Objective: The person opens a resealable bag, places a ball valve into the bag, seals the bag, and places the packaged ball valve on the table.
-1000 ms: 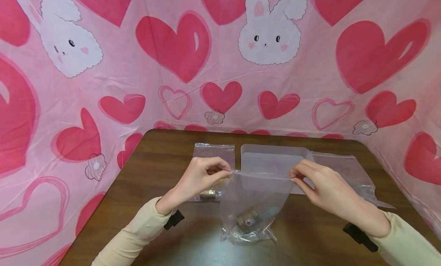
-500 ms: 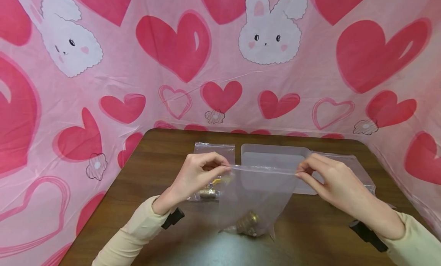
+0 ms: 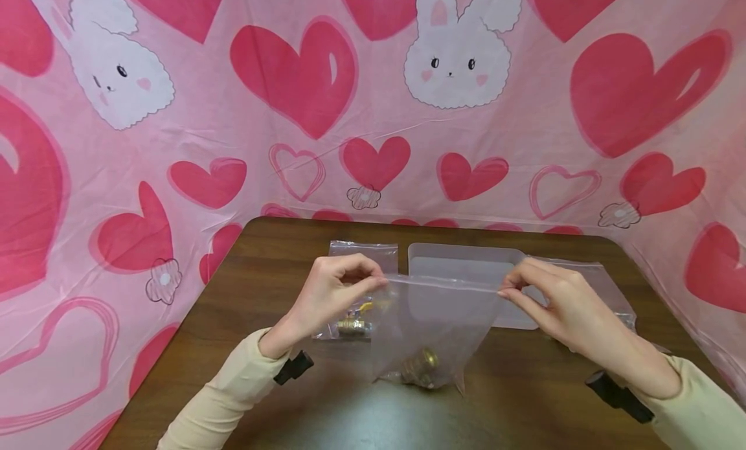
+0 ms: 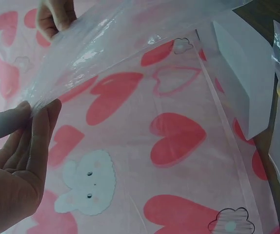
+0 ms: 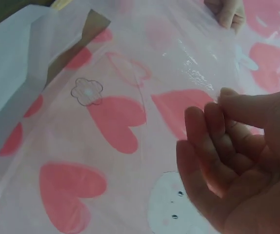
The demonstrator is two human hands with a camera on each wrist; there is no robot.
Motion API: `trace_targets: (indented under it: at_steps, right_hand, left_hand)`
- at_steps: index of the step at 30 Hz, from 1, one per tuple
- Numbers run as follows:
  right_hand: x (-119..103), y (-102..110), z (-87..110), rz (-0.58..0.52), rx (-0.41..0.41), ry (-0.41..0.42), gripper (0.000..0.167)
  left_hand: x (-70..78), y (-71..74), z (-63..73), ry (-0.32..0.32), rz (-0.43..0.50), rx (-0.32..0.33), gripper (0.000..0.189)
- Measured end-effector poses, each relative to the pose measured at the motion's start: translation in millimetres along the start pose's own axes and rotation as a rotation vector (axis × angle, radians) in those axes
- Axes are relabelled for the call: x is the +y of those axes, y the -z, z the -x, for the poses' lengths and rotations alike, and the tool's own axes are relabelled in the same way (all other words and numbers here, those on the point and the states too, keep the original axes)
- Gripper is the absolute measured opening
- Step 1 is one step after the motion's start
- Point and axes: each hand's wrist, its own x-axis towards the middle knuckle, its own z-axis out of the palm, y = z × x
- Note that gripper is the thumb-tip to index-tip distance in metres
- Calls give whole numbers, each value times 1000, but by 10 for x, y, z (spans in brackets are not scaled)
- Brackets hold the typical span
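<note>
A clear plastic bag (image 3: 437,320) hangs stretched between the two hands, its top edge pulled nearly straight. At its bottom lies a brass fitting (image 3: 422,366), blurred through the plastic. My left hand (image 3: 338,294) pinches the bag's left top corner between thumb and fingertips. The right top corner is pinched by my right hand (image 3: 565,307) in the same way. From the left wrist, the left hand (image 4: 20,156) shows its thumb pressed against the fingers at the bag's edge. In the right wrist view the right hand (image 5: 242,151) grips the edge with thumb and index finger.
Behind the left hand lies another zip bag (image 3: 364,252) holding a brass valve (image 3: 352,326) with a yellow handle. A translucent white tray (image 3: 466,252) stands behind the stretched bag. To its right is a further clear bag (image 3: 600,288). A heart-patterned cloth (image 3: 373,100) hangs behind the table (image 3: 280,243).
Both hands have risen slightly and the right one has shifted right, pulling the bag's top edge tauter. The brass fitting has turned and swung within the bag.
</note>
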Motion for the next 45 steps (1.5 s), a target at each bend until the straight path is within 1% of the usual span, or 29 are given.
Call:
trace_targets:
  at_steps: [1, 3, 5, 8, 10, 12, 16, 21, 25, 27, 31, 34, 37, 42, 45]
  right_hand:
    - [-5, -2, -1, -15, -13, -14, 11]
    - [-22, -16, -5, -50, -36, -52, 29]
    - [-44, -38, -21, -81, -51, -92, 38]
    - [-80, -82, -51, -125, -49, -143, 38]
    - [-98, -112, -75, -139, -38, -162, 37]
    - [-112, -141, -94, -145, -25, -176, 36]
    - [-109, -168, -123, -134, -7, -160, 33]
    - [-77, -187, -136, -134, 1, -93, 35]
    - [-65, -223, -141, -122, -5, -60, 33]
    - [-68, -237, -146, -117, -7, -58, 32]
    - [-83, -255, -159, -131, -19, -84, 30]
    - [-99, -273, -171, -163, -26, -103, 29]
    - [-118, -300, -186, -191, -31, -114, 28]
    - [-136, -343, -227, -207, -51, -107, 29]
    - [-143, -362, -250, -211, -49, -88, 28]
  left_hand:
    - [-9, -3, -5, 6, 3, -6, 10]
    - [-15, -14, -21, 27, 8, -25, 11]
    - [-18, -27, -36, 48, 12, -44, 11]
    - [-14, -54, -55, 70, 17, -59, 11]
    - [-14, -74, -63, 69, 16, -61, 12]
    - [-18, -94, -67, 55, 6, -61, 12]
    - [-26, -120, -74, 17, -23, -56, 12]
    - [-28, -125, -80, 1, -62, -42, 10]
    - [-27, -128, -96, -31, -75, -41, 9]
    - [-28, -132, -106, -47, -82, -39, 8]
    - [-22, -135, -134, -62, -119, -35, 7]
    - [-12, -145, -160, -81, -110, -64, 9]
    - [-6, -169, -184, -104, -69, -88, 10]
    - [-10, -201, -200, -125, -30, -72, 6]
    - [-9, -203, -206, -124, -33, -68, 6]
